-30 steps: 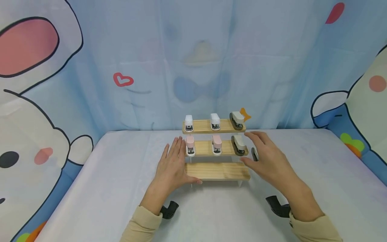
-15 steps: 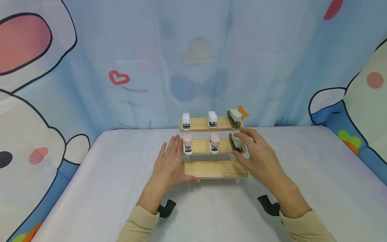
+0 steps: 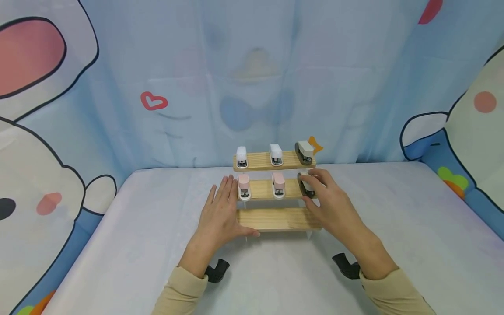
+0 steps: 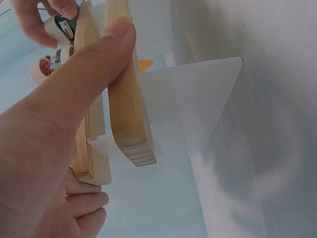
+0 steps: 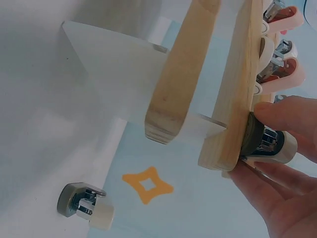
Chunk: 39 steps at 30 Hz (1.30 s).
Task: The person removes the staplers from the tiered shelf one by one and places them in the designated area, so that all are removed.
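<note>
Taking the grey stapler off the middle shelf

The left hand (image 3: 220,214) braces the tiered wooden rack (image 3: 275,218) at nine o'clock, fingers straight; the right hand (image 3: 328,203) pinches the grey stapler (image 3: 306,187) at three o'clock. Next, probably a clean lift.

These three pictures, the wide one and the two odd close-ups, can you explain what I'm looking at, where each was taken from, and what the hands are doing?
No machine here: a person works with bare hands. The wide picture comes from a camera on their head; the close-ups come from cameras strapped to each wrist, so they look sideways. On the white table stands a three-step wooden rack carrying small staplers. The left hand steadies the rack's left end, thumb on the lowest step. The right hand pinches the grey stapler on the middle step's right end. Beside it sit two pink staplers; three more line the top step.
</note>
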{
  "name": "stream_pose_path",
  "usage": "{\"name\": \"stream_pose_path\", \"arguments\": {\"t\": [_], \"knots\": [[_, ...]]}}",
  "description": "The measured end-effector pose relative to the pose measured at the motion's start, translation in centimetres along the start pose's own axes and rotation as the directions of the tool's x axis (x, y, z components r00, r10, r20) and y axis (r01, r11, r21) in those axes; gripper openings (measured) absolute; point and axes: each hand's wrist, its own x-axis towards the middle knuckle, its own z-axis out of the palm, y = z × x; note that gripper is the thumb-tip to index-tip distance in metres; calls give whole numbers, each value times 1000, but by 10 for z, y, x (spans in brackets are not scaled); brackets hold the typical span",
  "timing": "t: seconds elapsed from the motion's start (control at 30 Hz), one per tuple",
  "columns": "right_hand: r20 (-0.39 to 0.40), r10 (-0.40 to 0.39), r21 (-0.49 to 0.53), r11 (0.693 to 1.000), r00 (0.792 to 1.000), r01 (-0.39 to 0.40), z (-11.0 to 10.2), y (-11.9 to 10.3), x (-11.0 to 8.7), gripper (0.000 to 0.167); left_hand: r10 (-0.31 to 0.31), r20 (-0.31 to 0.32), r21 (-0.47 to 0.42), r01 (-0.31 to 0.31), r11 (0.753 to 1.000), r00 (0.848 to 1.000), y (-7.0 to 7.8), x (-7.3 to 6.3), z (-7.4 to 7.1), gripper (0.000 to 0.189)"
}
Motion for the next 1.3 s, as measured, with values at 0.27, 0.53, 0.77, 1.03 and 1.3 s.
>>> {"name": "stream_pose_path", "arguments": {"t": [0.27,0.53,0.77,1.03,1.3], "knots": [[-15,-7,24,1000,1000,7,1,4,-3,50,10,5,16,-10,1000,1000,3,2,0,143],[-36,-19,31,999,999,21,1,4,-2,47,13,-7,21,-12,1000,1000,3,2,-2,143],[-10,-23,37,999,1000,23,-2,5,-2,53,18,-13,31,-18,999,1000,3,3,-2,142],[-24,-57,18,998,998,58,-4,7,-2,54,10,-2,24,-10,1000,1000,1,3,-2,142],[-21,-45,24,999,999,45,-6,8,-2,55,5,9,18,-5,1000,1000,1,0,-2,141]]}}
